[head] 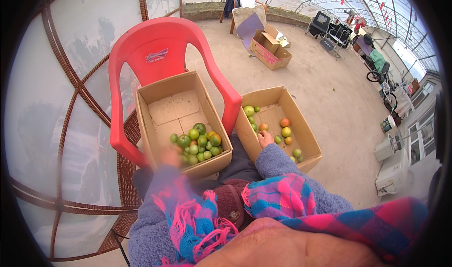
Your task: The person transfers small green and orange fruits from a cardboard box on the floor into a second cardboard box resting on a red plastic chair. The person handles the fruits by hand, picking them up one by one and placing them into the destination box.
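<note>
My left hand [169, 156], blurred, is over the near left edge of a cardboard box [173, 106]. Several green and orange tomatoes [201, 141] are heaped in that box's near part, while its far bottom is bare. My right hand [265, 138] reaches into a second cardboard box [300, 124] by its left wall, just below an orange tomato [263, 126]. Its fingers look curled, and whatever they may hold is hidden. In this box, more green tomatoes [249, 110] line the left side, and a few orange and green tomatoes [286, 131] lie scattered on the bottom.
A red plastic armchair [159, 51] bears the left box; its arm rises between both boxes. Panels with a woven frame [79, 86] stand at left. Further off are a pink-printed carton [270, 55], a wooden chair [243, 5], folding chairs [333, 33] and bicycles [386, 86].
</note>
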Motion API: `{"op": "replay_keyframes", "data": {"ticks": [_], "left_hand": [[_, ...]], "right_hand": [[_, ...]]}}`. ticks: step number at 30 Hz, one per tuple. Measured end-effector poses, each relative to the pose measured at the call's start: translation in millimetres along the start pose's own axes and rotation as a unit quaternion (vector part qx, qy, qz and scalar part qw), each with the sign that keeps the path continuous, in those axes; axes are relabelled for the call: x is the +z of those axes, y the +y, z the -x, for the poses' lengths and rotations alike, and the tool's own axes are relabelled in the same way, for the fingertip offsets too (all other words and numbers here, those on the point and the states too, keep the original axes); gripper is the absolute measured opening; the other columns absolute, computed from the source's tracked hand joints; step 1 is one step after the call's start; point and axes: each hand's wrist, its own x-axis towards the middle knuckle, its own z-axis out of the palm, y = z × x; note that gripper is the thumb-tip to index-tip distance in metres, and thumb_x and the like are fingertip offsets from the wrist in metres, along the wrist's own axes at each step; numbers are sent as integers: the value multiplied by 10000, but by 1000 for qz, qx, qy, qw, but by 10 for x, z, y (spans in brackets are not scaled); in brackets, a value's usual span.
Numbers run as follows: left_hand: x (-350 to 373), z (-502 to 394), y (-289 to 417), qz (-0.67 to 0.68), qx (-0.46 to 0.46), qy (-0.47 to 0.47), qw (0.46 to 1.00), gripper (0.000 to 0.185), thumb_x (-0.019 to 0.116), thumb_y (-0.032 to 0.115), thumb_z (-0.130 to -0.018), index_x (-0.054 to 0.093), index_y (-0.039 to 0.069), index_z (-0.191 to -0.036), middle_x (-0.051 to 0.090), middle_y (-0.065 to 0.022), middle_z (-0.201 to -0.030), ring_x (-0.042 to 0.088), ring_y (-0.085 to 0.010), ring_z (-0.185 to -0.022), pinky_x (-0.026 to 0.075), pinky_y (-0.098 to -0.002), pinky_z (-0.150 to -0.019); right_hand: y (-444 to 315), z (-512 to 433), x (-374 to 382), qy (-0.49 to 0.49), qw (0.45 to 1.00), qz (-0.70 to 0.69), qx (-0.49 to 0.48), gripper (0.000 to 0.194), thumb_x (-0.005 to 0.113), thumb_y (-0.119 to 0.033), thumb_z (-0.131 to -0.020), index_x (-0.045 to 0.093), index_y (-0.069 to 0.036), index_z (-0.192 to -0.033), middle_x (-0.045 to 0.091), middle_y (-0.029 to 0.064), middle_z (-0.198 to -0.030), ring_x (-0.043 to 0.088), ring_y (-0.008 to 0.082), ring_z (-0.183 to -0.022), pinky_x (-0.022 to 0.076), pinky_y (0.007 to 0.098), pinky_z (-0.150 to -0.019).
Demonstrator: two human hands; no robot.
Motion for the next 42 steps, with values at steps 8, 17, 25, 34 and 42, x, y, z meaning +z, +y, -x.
{"op": "replay_keyframes", "data": {"ticks": [8, 17, 25, 34, 42], "left_hand": [[66, -94, 51, 33, -16, 8, 999, 559, 706, 117, -697, 520, 63, -1222, 519, -191, -1109, 551, -386, -1030, 438, -482, -867], [168, -81, -27, 78, -23, 48, 996, 465, 669, 104, -707, 558, 80, -1158, 504, -201, -1113, 569, -396, -993, 488, -480, -817], [275, -202, 21, -10, -35, 16, 999, 598, 651, 208, -752, 426, 52, -1284, 500, -229, -1163, 601, -399, -959, 499, -498, -778], [145, -269, 190, 46, -98, 16, 994, 627, 621, 425, -827, 402, 86, -1307, 497, -246, -1180, 582, -422, -1007, 472, -530, -813], [107, -304, 188, 65, -122, 14, 990, 636, 659, 480, -796, 440, 144, -1290, 503, -221, -1186, 563, -395, -1061, 475, -493, -838]], "right_hand": [[-187, 47, -55, 35, 998, 35, -24, 272, 590, -214, -835, 653, -18, -1011, 635, 213, -982, 635, 362, -902, 500, 436, -823], [-442, 130, -82, 101, 988, 42, -112, 181, 639, -160, -826, 638, -32, -953, 612, 136, -901, 643, 257, -765, 510, 371, -715], [-604, 211, -84, 68, 993, 38, -93, 184, 638, -131, -810, 634, -33, -965, 588, 162, -915, 613, 320, -802, 495, 413, -735], [-533, 204, -42, 65, 992, 55, -91, 189, 630, -166, -822, 624, -50, -971, 593, 165, -938, 604, 346, -860, 483, 437, -767], [-548, 204, -41, 74, 991, 33, -106, 199, 632, -157, -820, 612, -45, -984, 593, 164, -951, 605, 344, -895, 487, 435, -784]]}}
